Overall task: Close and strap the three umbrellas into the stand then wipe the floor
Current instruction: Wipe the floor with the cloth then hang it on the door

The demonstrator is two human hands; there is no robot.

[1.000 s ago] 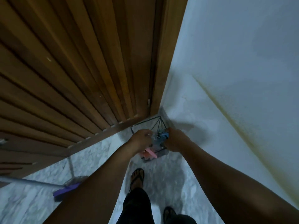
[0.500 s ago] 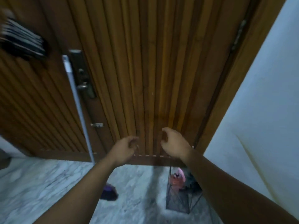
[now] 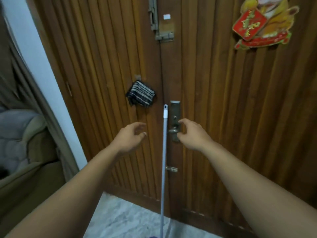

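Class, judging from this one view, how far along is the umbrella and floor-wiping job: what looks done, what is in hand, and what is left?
Done: cannot be confirmed, since no umbrellas or stand are in view. In hand: the left hand and right hand are both empty, either side of the mop handle leaning against the wooden door. Left: grasping the mop and wiping the marble floor.

This is a home's entryway. A ribbed wooden front door (image 3: 214, 93) with a lever lock (image 3: 175, 131) and slide bolt (image 3: 163, 34) fills the frame, a red festive decoration (image 3: 262, 24) at upper right. A cushioned sofa (image 3: 20, 134) sits at the left edge, with marble floor (image 3: 123, 220) below.
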